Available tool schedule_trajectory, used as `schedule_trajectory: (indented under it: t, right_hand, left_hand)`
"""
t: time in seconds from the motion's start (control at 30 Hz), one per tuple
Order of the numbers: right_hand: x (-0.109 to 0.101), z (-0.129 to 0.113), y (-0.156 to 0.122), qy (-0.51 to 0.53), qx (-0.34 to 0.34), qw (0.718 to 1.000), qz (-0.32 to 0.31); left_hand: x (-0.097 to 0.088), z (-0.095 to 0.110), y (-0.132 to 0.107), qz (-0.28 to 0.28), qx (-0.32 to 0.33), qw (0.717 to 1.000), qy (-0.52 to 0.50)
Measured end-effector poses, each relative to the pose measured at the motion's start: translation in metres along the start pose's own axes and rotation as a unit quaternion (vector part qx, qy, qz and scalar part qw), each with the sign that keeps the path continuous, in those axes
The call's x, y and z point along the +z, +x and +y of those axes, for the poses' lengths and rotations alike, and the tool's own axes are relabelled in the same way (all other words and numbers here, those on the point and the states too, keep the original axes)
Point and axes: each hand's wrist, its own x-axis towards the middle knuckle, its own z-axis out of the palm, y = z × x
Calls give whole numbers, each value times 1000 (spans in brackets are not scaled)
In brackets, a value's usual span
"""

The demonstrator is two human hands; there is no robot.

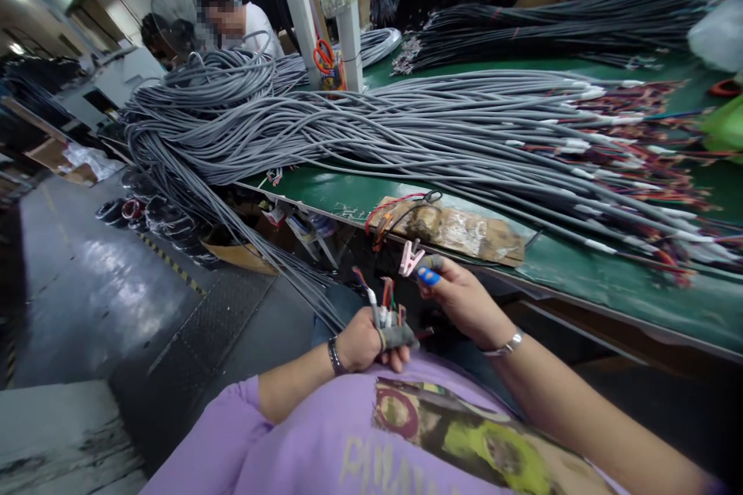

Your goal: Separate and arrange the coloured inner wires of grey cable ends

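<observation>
My left hand (363,340) is closed around the ends of several grey cables (302,294) in front of my body. White sleeves and stripped coloured wires (388,292) stick up out of that fist, and a dark cover wraps one of its fingers. To its right and a little higher, my right hand (464,300) pinches a pale pink clothespin (409,258) between thumb and forefinger. Blue material covers the thumb tip, and a dark cover sits on the forefinger. The clothespin is near the bench edge, apart from the wires.
A taped wooden board (493,241) with red and black leads lies at the edge of the green bench (627,290). Behind it spreads a big bundle of grey cables (348,120). Orange scissors (323,56) hang on a post. A person (255,27) works at the back left.
</observation>
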Motion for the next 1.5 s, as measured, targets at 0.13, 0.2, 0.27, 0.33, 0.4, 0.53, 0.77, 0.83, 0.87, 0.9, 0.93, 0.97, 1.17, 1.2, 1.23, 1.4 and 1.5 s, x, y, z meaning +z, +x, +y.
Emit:
schedule_trajectory:
  t: [0.13,0.2,0.27,0.33,0.4,0.53,0.77,0.83,0.87,0.9,0.93,0.97,1.17,1.2,1.23,1.4,1.5]
  right_hand:
    - [-7,5,-9,51,65,997,-3]
    - [-4,6,-17,67,104,992,-29]
    - [2,4,-23,56,118,990,-54]
    - [9,1,-26,19,110,991,-70]
    - [14,-1,-26,-27,93,992,-74]
    - [19,1,-23,-65,65,993,-76]
    - [21,8,-20,-72,74,993,-61]
    - [22,8,-20,-70,76,993,-48]
    - [22,8,-20,-68,77,994,-45]
    - [22,8,-20,-67,77,994,-43]
    - [22,8,-21,-66,75,994,-44]
    - [23,8,-21,-64,73,994,-45]
    - [27,4,-21,-39,61,996,-49]
    - [27,3,-21,-35,61,996,-50]
    - [26,3,-21,-30,61,996,-51]
    - [16,4,-17,68,81,994,-19]
    - [7,1,-7,150,131,980,1]
  left_hand:
    - [-2,3,4,114,72,989,-56]
    - [-2,5,6,136,91,984,-63]
    - [-1,4,8,146,94,983,-61]
    - [2,3,9,150,94,983,-54]
    - [3,1,10,150,98,983,-40]
    - [2,1,9,114,85,990,11]
    - [2,-3,10,92,77,992,43]
    - [2,-5,12,129,100,986,17]
    - [3,-6,12,148,107,983,0]
    - [3,-6,13,164,112,980,-17]
    - [3,-6,13,179,115,977,-34]
    - [4,-6,13,190,116,974,-49]
    - [6,-3,12,215,124,964,-96]
    - [6,-3,12,216,127,963,-100]
    - [5,-2,12,217,130,962,-103]
    - [4,8,10,214,127,962,-113]
    - [6,15,7,178,122,969,-123]
